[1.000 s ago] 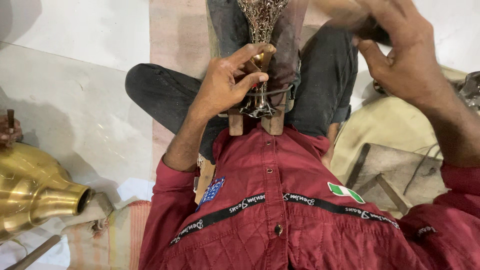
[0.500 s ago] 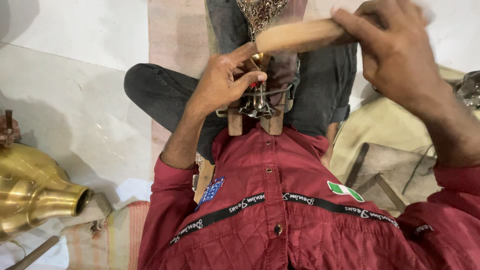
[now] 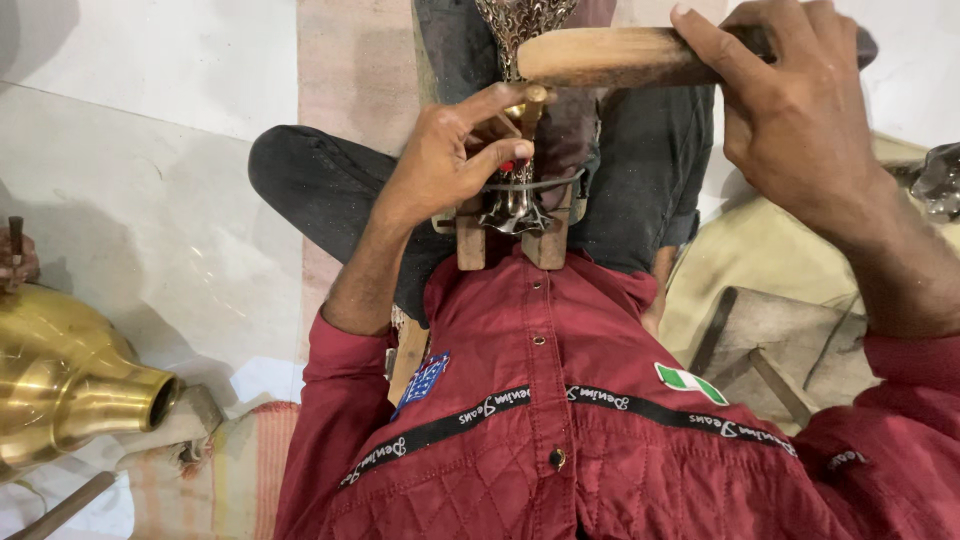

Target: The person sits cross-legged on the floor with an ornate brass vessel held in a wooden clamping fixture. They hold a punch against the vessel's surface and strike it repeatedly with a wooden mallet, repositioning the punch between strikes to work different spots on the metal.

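Pale floor point(image 3: 170, 200) spreads out under a person who sits on it in a red shirt point(image 3: 560, 420) and dark trousers point(image 3: 330, 190). The landmark is a small wooden clamp point(image 3: 510, 235), just above the shirt collar, between the legs.

Two wooden blocks of the clamp hold the shiny foot of a metal piece point(image 3: 515, 205). The piece stands up from the clamp, and its patterned top point(image 3: 520, 20) goes out of view. The clamp seems to be there so the piece cannot slip while both hands work.

The left hand point(image 3: 450, 160) sits right over the clamp. Its grip is pinched tight, thumb and fingers together, on a small brass tool point(image 3: 530, 105) that points down at the stem of the piece. The hand holds it low, likely to keep the tip steady.

The right hand point(image 3: 790, 110) is up and to the right of the clamp. Its grip is closed hard around a wooden mallet point(image 3: 620, 55). The mallet lies level, with its end just above the brass tool, as if lined up to tap it.

Far left of the clamp lies a big golden vessel point(image 3: 70, 390) with its open mouth turned toward the person. Above the vessel, another person's hand point(image 3: 18, 262) holds a thin rod point(image 3: 15, 235). To the right of the clamp lies a tan cloth point(image 3: 730, 250)
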`<act>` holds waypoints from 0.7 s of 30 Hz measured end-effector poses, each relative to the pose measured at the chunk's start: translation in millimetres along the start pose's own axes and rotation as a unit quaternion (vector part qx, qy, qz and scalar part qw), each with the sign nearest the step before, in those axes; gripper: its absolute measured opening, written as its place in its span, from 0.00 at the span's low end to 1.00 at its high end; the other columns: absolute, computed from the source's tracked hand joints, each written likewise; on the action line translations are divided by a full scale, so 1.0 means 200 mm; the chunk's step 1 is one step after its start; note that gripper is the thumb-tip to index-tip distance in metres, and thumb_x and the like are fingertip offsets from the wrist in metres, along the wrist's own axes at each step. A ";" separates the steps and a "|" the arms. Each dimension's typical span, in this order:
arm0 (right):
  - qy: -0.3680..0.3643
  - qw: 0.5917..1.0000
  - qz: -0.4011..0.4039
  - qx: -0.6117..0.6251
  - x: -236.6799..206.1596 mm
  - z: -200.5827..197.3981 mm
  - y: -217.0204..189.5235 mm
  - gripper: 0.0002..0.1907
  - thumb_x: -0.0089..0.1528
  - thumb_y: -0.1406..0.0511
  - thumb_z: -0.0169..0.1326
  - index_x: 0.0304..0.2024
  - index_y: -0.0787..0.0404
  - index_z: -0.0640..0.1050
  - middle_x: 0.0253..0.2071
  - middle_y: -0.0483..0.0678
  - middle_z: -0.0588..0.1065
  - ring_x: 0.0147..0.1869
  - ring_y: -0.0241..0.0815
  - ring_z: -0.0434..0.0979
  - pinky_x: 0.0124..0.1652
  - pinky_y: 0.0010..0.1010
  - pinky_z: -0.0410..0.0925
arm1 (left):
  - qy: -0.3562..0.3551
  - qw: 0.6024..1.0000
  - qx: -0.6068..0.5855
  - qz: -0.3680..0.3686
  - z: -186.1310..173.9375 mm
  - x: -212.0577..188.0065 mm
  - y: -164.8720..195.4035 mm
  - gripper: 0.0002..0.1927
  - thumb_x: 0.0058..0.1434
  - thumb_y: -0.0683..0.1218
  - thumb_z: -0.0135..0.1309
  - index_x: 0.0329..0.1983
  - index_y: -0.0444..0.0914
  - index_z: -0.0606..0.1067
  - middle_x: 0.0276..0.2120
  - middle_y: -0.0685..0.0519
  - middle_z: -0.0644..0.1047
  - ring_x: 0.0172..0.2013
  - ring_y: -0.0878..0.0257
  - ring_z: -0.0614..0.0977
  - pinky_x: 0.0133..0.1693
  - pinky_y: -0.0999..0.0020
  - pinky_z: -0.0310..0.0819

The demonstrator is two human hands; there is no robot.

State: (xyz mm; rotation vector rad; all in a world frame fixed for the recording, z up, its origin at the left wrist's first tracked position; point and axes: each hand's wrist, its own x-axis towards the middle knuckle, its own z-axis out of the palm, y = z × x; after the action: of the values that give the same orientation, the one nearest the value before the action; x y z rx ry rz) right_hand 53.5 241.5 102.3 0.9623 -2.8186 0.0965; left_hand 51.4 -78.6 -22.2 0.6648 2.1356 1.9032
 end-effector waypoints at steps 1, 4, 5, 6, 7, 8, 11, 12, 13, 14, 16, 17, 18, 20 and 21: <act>-0.001 1.000 0.002 0.028 0.00 0.00 0.00 0.29 0.67 0.77 0.57 0.70 0.60 0.73 0.53 0.55 0.71 0.59 0.56 0.71 0.56 0.47 0.66 | 0.008 1.000 -0.010 -0.010 0.00 -0.01 -0.01 0.24 0.70 0.39 0.62 0.68 0.43 0.73 0.39 0.53 0.84 0.38 0.70 0.83 0.40 0.72 0.81; -0.026 0.998 0.002 0.048 0.01 0.02 0.00 0.32 0.65 0.75 0.56 0.73 0.61 0.72 0.52 0.57 0.70 0.53 0.54 0.70 0.53 0.45 0.66 | 0.044 0.996 -0.059 0.047 0.01 -0.01 -0.04 0.25 0.73 0.38 0.62 0.71 0.45 0.71 0.40 0.53 0.84 0.42 0.70 0.86 0.47 0.72 0.85; -0.043 0.999 -0.005 0.016 0.02 0.04 0.00 0.32 0.64 0.74 0.58 0.72 0.58 0.74 0.51 0.56 0.71 0.51 0.54 0.71 0.51 0.45 0.66 | 0.043 0.997 -0.048 0.032 0.01 -0.01 -0.05 0.25 0.71 0.39 0.63 0.70 0.45 0.72 0.38 0.54 0.84 0.39 0.70 0.86 0.43 0.72 0.85; -0.061 0.998 -0.013 -0.016 0.02 0.05 0.01 0.31 0.63 0.73 0.60 0.70 0.56 0.76 0.50 0.56 0.72 0.49 0.53 0.71 0.48 0.45 0.65 | 0.044 0.998 -0.036 0.017 0.01 0.00 -0.06 0.26 0.69 0.39 0.64 0.68 0.45 0.72 0.36 0.54 0.84 0.36 0.71 0.86 0.40 0.73 0.84; -0.052 0.999 -0.012 0.004 0.02 0.06 0.01 0.32 0.63 0.72 0.60 0.71 0.56 0.75 0.51 0.56 0.72 0.50 0.54 0.71 0.49 0.45 0.66 | 0.044 0.999 -0.024 0.003 0.01 0.00 -0.06 0.26 0.67 0.40 0.65 0.67 0.45 0.72 0.34 0.55 0.84 0.34 0.72 0.85 0.37 0.74 0.84; -0.043 0.999 -0.011 0.024 0.03 0.08 0.01 0.32 0.63 0.72 0.60 0.72 0.57 0.75 0.51 0.56 0.72 0.51 0.54 0.70 0.51 0.45 0.66 | 0.043 0.999 -0.022 0.013 0.01 0.00 -0.07 0.26 0.68 0.40 0.65 0.67 0.45 0.72 0.35 0.54 0.84 0.35 0.71 0.86 0.39 0.74 0.84; -0.031 0.999 -0.032 -0.007 0.04 0.09 0.02 0.32 0.64 0.72 0.60 0.71 0.55 0.76 0.52 0.55 0.72 0.52 0.52 0.71 0.49 0.44 0.65 | 0.040 0.999 -0.019 0.024 0.02 0.00 -0.06 0.26 0.68 0.39 0.64 0.68 0.44 0.72 0.35 0.55 0.84 0.37 0.71 0.86 0.41 0.74 0.84; -0.029 0.998 -0.045 -0.032 0.05 0.09 0.03 0.31 0.64 0.73 0.60 0.71 0.55 0.76 0.52 0.55 0.73 0.51 0.51 0.72 0.47 0.43 0.64 | 0.042 0.999 -0.014 0.019 0.02 0.00 -0.06 0.27 0.68 0.39 0.65 0.68 0.44 0.72 0.35 0.55 0.84 0.36 0.71 0.86 0.40 0.74 0.84; -0.020 0.999 -0.042 -0.006 0.05 0.09 0.03 0.31 0.64 0.74 0.59 0.70 0.56 0.75 0.52 0.55 0.73 0.53 0.51 0.72 0.50 0.44 0.64 | 0.045 0.999 -0.010 0.015 0.02 0.00 -0.05 0.27 0.68 0.39 0.65 0.68 0.44 0.71 0.35 0.55 0.84 0.36 0.71 0.86 0.39 0.74 0.84; -0.011 0.999 -0.039 0.021 0.05 0.08 0.03 0.31 0.64 0.74 0.58 0.70 0.57 0.75 0.52 0.54 0.73 0.55 0.51 0.72 0.53 0.45 0.64 | 0.041 0.999 -0.012 0.011 0.02 0.00 -0.04 0.26 0.68 0.39 0.64 0.68 0.44 0.72 0.35 0.55 0.84 0.36 0.71 0.86 0.40 0.74 0.83; -0.009 0.998 -0.034 0.051 0.07 0.07 0.04 0.31 0.64 0.75 0.57 0.71 0.59 0.74 0.51 0.54 0.73 0.55 0.51 0.72 0.55 0.46 0.65 | 0.036 0.999 -0.016 0.006 0.02 0.01 -0.03 0.25 0.69 0.38 0.64 0.68 0.45 0.73 0.35 0.55 0.84 0.37 0.71 0.86 0.41 0.74 0.83; -0.017 0.998 -0.028 0.056 0.08 0.06 0.04 0.32 0.63 0.75 0.58 0.72 0.60 0.74 0.50 0.55 0.73 0.53 0.52 0.72 0.54 0.45 0.66 | 0.032 0.999 -0.027 0.018 0.02 0.01 -0.02 0.26 0.70 0.38 0.63 0.69 0.45 0.72 0.37 0.55 0.84 0.39 0.71 0.86 0.42 0.73 0.83; -0.017 0.998 -0.030 0.046 0.08 0.06 0.04 0.32 0.63 0.75 0.59 0.71 0.60 0.75 0.50 0.55 0.73 0.53 0.53 0.73 0.53 0.46 0.66 | 0.028 0.998 -0.039 0.030 0.02 0.01 -0.02 0.26 0.70 0.37 0.62 0.69 0.45 0.72 0.40 0.55 0.84 0.41 0.71 0.86 0.44 0.73 0.84; -0.007 0.999 -0.045 0.010 0.09 0.05 0.05 0.31 0.61 0.75 0.61 0.68 0.58 0.77 0.51 0.55 0.75 0.54 0.55 0.74 0.52 0.47 0.67 | 0.023 0.998 -0.043 0.033 0.01 0.01 -0.02 0.26 0.71 0.37 0.62 0.70 0.45 0.72 0.41 0.55 0.84 0.42 0.71 0.86 0.45 0.73 0.84; 0.003 0.998 -0.058 -0.017 0.10 0.05 0.05 0.30 0.60 0.75 0.62 0.66 0.57 0.78 0.52 0.55 0.75 0.56 0.56 0.75 0.51 0.48 0.66 | 0.022 0.999 -0.034 0.027 0.01 0.01 -0.02 0.26 0.70 0.37 0.62 0.69 0.45 0.72 0.39 0.55 0.84 0.41 0.71 0.85 0.45 0.73 0.84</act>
State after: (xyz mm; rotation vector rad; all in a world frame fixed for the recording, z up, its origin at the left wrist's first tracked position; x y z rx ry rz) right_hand 30.0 236.3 95.7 1.1122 -2.7424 0.0377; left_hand 49.6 -75.0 -25.3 0.6787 2.0882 2.0280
